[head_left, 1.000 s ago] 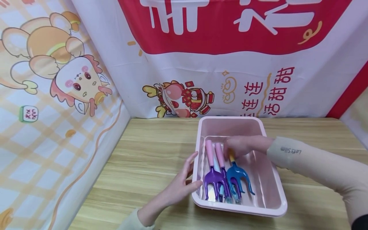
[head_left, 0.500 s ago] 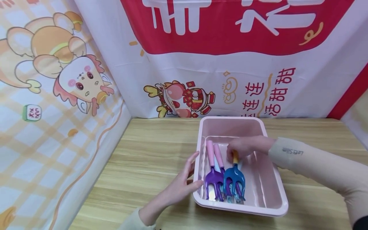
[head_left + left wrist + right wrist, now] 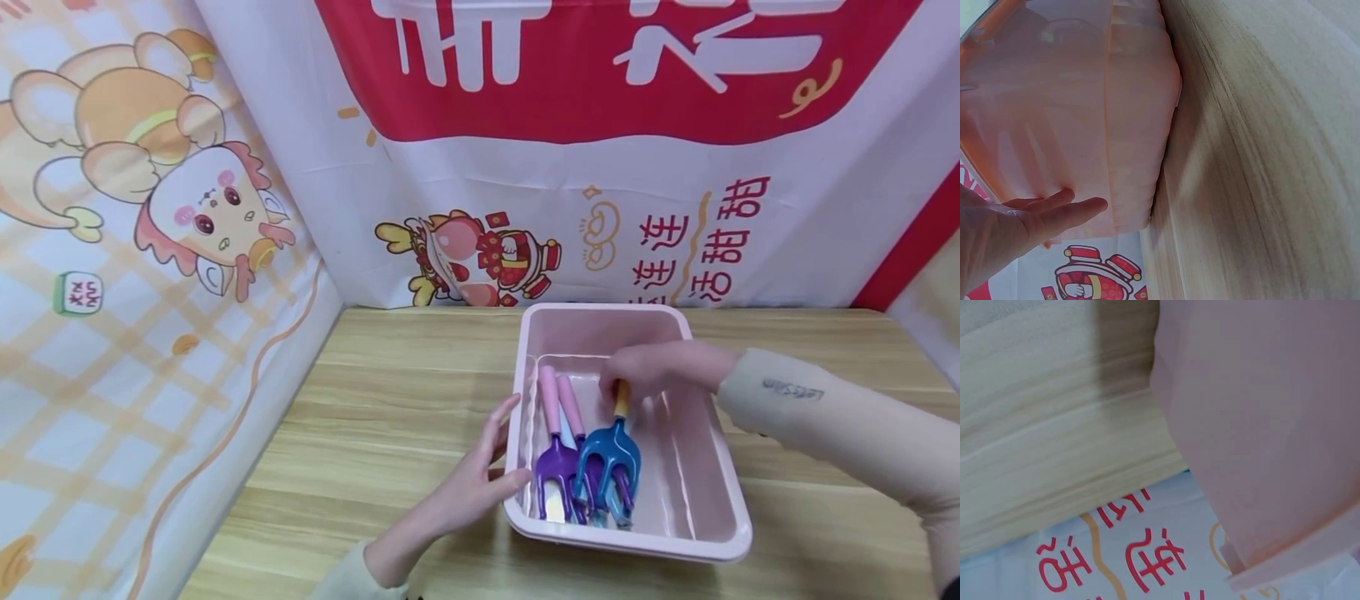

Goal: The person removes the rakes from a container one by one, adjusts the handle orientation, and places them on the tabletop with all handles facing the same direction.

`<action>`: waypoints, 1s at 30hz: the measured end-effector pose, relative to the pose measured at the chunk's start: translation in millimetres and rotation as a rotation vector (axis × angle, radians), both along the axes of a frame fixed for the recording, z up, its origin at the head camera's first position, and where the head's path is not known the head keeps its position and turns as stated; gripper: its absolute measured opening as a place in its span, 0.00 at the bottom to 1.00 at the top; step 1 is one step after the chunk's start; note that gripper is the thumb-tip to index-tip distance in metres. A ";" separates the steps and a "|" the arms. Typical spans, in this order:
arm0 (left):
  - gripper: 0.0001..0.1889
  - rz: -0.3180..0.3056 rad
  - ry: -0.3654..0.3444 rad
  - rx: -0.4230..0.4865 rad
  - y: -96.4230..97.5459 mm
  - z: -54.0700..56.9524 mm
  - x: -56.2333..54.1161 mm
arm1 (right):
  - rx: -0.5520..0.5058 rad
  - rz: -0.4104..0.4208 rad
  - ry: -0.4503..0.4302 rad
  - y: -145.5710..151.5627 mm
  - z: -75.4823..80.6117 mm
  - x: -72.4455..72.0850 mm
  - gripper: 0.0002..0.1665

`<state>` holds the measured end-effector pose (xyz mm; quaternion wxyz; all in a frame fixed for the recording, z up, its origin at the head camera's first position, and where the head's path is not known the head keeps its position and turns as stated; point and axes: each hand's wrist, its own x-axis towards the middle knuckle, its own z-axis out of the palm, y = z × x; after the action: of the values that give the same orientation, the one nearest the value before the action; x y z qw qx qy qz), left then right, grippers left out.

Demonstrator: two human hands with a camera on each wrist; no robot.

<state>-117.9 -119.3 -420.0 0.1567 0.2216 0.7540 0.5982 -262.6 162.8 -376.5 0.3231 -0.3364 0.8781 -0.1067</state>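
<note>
In the head view a pink plastic bin stands on the table. My right hand reaches inside and grips the orange handle of a blue hand fork, its tines toward me. Left of it lie two purple hand forks with pink handles, the second partly covered by the blue fork. Pale blue pieces show beneath; their kind is unclear. My left hand rests at the bin's left side, fingers spread. The left wrist view shows the left hand's fingers extended against the outer wall. Only the bin's outside appears in the right wrist view.
The wood-grain table extends on both sides of the bin. Behind it hangs a white and red printed cloth, close to the bin's far rim. Another printed cloth borders the table at left.
Gripped by my right hand, the blue fork shifted left across the purple forks, and its handle then swung rightward. The second purple fork's handle moved slightly left. My left hand has stayed put.
</note>
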 end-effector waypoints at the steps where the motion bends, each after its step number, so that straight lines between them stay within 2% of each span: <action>1: 0.46 0.000 0.000 -0.001 -0.1 0.4 0.1 | 0.001 0.001 0.005 0.2 2.8 0.5 0.09; 8: 0.45 0.004 -0.002 -0.009 -0.5 1.3 -0.2 | 0.015 0.025 0.054 2.7 17.0 2.9 0.09; 15: 0.45 0.012 -0.002 -0.017 -0.1 0.7 -0.1 | 0.032 -0.097 0.018 7.3 29.8 7.5 0.10; 22: 0.45 0.002 0.007 -0.007 2.2 0.7 -0.6 | 0.027 0.053 0.114 18.6 50.8 10.6 0.10; 30: 0.45 0.003 0.011 -0.007 2.8 0.2 -0.3 | -0.014 0.034 0.161 31.0 73.7 16.9 0.12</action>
<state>-118.2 -116.5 -419.9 0.1521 0.2232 0.7573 0.5946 -245.7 193.8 -302.8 0.2510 -0.3611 0.8946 -0.0798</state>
